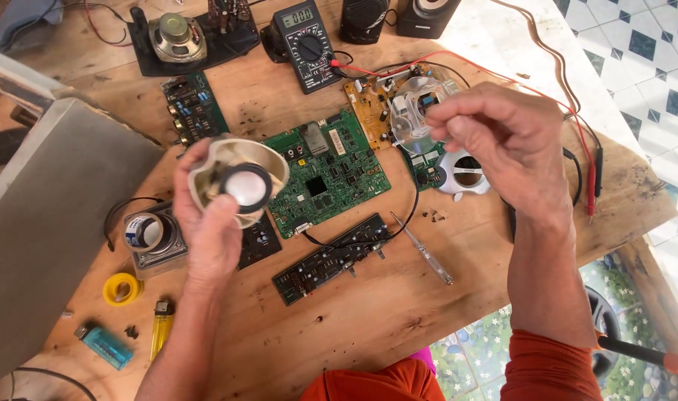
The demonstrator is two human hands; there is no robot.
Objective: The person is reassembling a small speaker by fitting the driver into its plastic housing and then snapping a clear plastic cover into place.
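Note:
My left hand (209, 223) grips a small loudspeaker (238, 180) by its cream metal basket, its round magnet facing up at me. My right hand (502, 137) is raised over the right side of the wooden table (398, 312), fingers pinched on a clear round plastic disc piece (414, 115). Below both hands lies a green circuit board (328, 174). An orange-brown circuit board (372, 96) sits behind the clear piece.
A multimeter (307, 44) with red and black leads stands at the back. A long black circuit board (331, 258), a clear-handled screwdriver (424, 251), tape rolls (122, 288), lighters (161, 327), another speaker (174, 37) and a grey metal panel (49, 223) surround the work area.

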